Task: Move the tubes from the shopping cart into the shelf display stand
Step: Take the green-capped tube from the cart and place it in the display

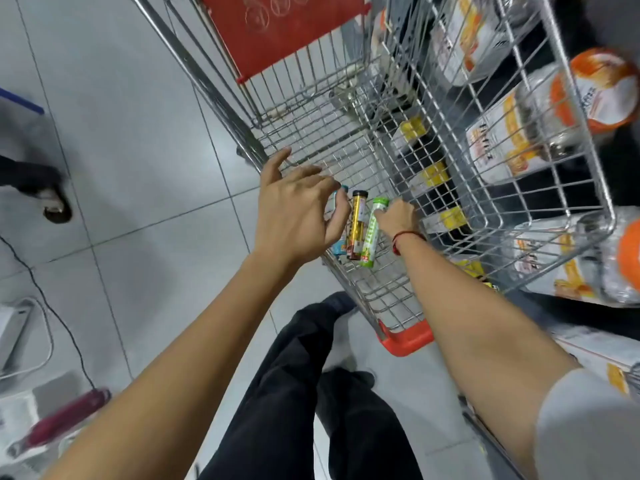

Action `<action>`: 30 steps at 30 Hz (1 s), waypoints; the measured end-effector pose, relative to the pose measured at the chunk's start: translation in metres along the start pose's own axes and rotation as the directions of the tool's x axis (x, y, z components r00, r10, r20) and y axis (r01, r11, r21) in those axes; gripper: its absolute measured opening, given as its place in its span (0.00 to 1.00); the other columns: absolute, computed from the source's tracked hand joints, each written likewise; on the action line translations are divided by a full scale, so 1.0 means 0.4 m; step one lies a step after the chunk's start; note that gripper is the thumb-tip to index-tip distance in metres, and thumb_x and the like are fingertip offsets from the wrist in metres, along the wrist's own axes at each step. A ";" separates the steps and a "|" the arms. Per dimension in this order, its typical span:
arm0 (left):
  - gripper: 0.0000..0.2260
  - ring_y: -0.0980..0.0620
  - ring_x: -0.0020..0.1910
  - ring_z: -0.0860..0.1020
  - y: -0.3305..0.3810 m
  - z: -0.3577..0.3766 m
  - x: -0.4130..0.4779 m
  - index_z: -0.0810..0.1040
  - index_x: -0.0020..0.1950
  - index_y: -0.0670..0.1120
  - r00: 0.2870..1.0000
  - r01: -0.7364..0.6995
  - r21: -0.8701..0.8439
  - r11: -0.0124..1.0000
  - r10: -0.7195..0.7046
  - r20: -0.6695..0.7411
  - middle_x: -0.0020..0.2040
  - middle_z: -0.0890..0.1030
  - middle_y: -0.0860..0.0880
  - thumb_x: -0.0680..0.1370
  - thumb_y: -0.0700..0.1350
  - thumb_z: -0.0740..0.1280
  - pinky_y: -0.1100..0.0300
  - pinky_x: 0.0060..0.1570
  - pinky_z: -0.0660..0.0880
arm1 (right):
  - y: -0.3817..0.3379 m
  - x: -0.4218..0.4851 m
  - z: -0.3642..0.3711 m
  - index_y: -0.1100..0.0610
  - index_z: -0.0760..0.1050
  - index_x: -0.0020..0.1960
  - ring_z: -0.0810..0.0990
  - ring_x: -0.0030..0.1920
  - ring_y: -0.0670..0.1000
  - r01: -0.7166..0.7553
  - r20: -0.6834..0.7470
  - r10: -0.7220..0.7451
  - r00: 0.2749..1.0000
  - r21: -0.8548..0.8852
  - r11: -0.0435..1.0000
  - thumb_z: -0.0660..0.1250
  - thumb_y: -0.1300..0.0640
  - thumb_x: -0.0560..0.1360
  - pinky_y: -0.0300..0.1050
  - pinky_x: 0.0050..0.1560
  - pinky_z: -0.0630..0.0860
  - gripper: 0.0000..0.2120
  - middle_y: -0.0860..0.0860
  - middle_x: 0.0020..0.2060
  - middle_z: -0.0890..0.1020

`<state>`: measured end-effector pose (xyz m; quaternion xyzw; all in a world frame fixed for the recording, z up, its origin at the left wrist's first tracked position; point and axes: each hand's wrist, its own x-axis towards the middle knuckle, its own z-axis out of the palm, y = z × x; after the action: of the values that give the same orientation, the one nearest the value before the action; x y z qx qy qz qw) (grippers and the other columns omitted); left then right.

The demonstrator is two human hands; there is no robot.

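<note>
Three tubes lie side by side on the wire floor of the shopping cart [346, 140]: a teal tube [337, 247] mostly hidden under my left hand, a gold tube [357, 223] with a black cap, and a green tube [371, 237]. My left hand [298, 209] hovers over the teal tube with fingers spread, holding nothing. My right hand [398, 216] reaches in from the right and its fingers curl onto the green tube's top end. The shelf display stand is not identifiable.
Shelves [519, 150] with jars and orange-lidded containers [602, 88] stand right of the cart, seen through its wire side. The cart has a red child seat flap [277, 32] and a red corner bumper [405, 337]. Another person's foot [52, 202] and cables are on the tiled floor at left.
</note>
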<state>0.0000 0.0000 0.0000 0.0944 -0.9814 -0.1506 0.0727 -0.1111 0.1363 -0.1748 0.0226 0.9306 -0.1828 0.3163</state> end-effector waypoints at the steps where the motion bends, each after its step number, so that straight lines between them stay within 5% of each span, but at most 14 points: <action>1: 0.15 0.51 0.50 0.80 -0.003 0.005 0.000 0.82 0.41 0.45 1.000 -0.007 0.001 1.000 0.007 -0.009 0.40 0.85 0.49 0.76 0.48 0.58 0.51 0.66 0.53 | 0.000 0.007 0.007 0.63 0.71 0.46 0.80 0.48 0.58 -0.014 0.019 0.013 1.000 0.012 1.000 0.67 0.53 0.74 0.52 0.50 0.79 0.12 0.63 0.52 0.81; 5: 0.15 0.52 0.51 0.80 -0.008 0.017 -0.003 0.82 0.40 0.45 0.999 -0.014 0.033 0.999 0.016 -0.043 0.40 0.85 0.50 0.75 0.48 0.58 0.51 0.66 0.54 | -0.009 0.020 0.017 0.67 0.67 0.65 0.77 0.57 0.62 -0.015 0.044 0.015 0.999 -0.009 1.000 0.67 0.52 0.75 0.53 0.55 0.77 0.26 0.64 0.59 0.77; 11: 0.17 0.49 0.49 0.80 0.003 0.005 0.001 0.83 0.41 0.44 0.998 -0.029 0.041 0.999 0.031 -0.060 0.41 0.85 0.47 0.75 0.48 0.56 0.52 0.64 0.55 | -0.018 -0.001 -0.021 0.65 0.67 0.65 0.76 0.59 0.64 0.050 0.050 -0.048 0.998 -0.034 0.998 0.64 0.55 0.77 0.52 0.54 0.75 0.20 0.64 0.60 0.75; 21: 0.20 0.46 0.44 0.82 0.022 -0.022 0.010 0.83 0.37 0.42 0.998 -0.044 0.050 0.998 0.042 0.046 0.38 0.85 0.42 0.74 0.50 0.55 0.48 0.61 0.60 | 0.004 -0.165 -0.270 0.59 0.62 0.71 0.77 0.57 0.62 0.207 -0.173 -0.205 0.963 -0.005 0.978 0.63 0.61 0.77 0.53 0.52 0.79 0.24 0.63 0.63 0.74; 26: 0.18 0.44 0.33 0.80 0.036 -0.038 0.012 0.79 0.33 0.45 0.998 -0.033 0.049 0.998 0.030 0.063 0.31 0.82 0.43 0.71 0.51 0.54 0.44 0.54 0.64 | 0.048 -0.293 -0.394 0.57 0.69 0.66 0.80 0.51 0.60 0.281 -0.291 -0.267 0.919 0.009 0.960 0.62 0.68 0.75 0.48 0.48 0.80 0.20 0.61 0.57 0.77; 30: 0.13 0.41 0.38 0.80 0.057 -0.035 0.023 0.79 0.36 0.45 0.995 -0.025 0.028 0.999 0.022 0.099 0.35 0.82 0.42 0.68 0.50 0.58 0.38 0.52 0.66 | 0.084 -0.396 -0.484 0.59 0.71 0.62 0.77 0.54 0.64 0.290 -0.334 -0.248 0.909 0.080 0.954 0.59 0.72 0.73 0.54 0.50 0.78 0.20 0.62 0.58 0.74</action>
<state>-0.0102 0.0156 0.0215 0.0766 -0.9869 -0.1396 0.0246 -0.0916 0.2479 0.0509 -0.0566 0.9501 -0.2777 0.1308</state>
